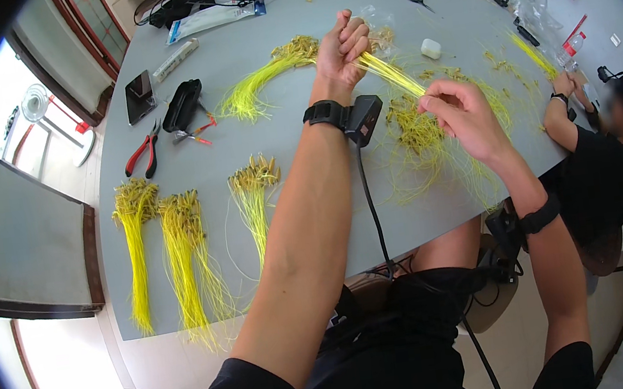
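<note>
Three wire bundles (191,250) on the table (314,218) left of the hands, pliers (142,152) behind them.

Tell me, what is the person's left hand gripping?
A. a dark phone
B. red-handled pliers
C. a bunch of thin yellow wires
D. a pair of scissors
C: the left hand is fisted around the yellow wires, which run down to the right hand.

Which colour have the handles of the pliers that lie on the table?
The pliers have red and black handles, as the head view shows, left of the sorted yellow wire bundles.
</note>
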Available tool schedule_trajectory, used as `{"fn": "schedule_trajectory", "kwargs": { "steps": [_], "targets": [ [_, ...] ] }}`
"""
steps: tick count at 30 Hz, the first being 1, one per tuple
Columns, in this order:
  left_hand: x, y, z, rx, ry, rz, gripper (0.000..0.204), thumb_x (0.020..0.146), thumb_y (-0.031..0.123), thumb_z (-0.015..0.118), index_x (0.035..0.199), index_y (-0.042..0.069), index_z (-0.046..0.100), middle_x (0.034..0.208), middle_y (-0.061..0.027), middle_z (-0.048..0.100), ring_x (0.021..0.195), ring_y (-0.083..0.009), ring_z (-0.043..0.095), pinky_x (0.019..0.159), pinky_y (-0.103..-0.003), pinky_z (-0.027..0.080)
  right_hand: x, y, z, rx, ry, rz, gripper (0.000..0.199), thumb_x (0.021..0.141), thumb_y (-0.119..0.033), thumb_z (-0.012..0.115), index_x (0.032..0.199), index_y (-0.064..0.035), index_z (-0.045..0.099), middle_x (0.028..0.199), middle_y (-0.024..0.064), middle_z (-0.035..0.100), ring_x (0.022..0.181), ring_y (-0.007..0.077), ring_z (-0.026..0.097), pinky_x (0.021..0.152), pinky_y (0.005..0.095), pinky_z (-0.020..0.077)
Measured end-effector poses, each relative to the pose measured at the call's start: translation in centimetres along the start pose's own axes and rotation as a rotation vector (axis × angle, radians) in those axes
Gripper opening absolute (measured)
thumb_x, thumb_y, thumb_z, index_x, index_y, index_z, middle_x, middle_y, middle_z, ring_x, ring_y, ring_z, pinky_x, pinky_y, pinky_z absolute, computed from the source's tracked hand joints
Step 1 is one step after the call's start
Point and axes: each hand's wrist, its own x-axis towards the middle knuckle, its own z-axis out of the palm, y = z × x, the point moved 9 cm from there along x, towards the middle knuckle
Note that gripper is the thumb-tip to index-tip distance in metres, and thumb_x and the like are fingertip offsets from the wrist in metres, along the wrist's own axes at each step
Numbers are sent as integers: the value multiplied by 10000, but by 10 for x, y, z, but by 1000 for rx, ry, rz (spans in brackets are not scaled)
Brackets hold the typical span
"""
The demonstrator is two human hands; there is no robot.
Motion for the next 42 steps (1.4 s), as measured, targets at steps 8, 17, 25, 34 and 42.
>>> {"fn": "schedule_trajectory", "kwargs": {
  "steps": [8,17,25,34,42],
  "targets": [
    [-6,8,-2,38,15,15,209,1087,196,384,969,64,494,616,28,307,449,-48,241,362,-197,224,-21,-44,8,208,-338,-312,228,927,-182,642,838,25,681,817,-5,558,780,108,532,730,244,410],
    [-8,4,2,21,25,-37,250,1089,162,350,980,13,518,611,20,315,430,-64,265,363,-209,266,45,-2,-29,-389,135,-113,107,849,-135,712,885,-35,702,647,-2,552,634,98,500,605,274,411],
    [-8,2,-4,0,27,-66,253,1088,129,310,1002,14,518,617,16,321,462,-76,285,388,-211,283,60,9,7,-638,-63,-162,140,776,-149,743,855,-36,717,684,64,602,598,189,537,591,331,439],
    [-7,3,-11,-20,83,-72,215,1079,115,310,1007,44,500,625,29,297,508,-85,265,413,-216,266,51,2,2,-617,-38,-136,159,791,-144,728,883,-19,696,812,113,698,664,225,642,640,356,503],
    [-8,1,-6,57,18,-79,221,1074,97,313,1001,35,512,641,19,312,515,-94,269,434,-227,285,42,-10,-27,-322,-4,-184,98,813,-72,734,889,-26,693,828,55,708,610,72,527,577,258,446]
  ]
}}
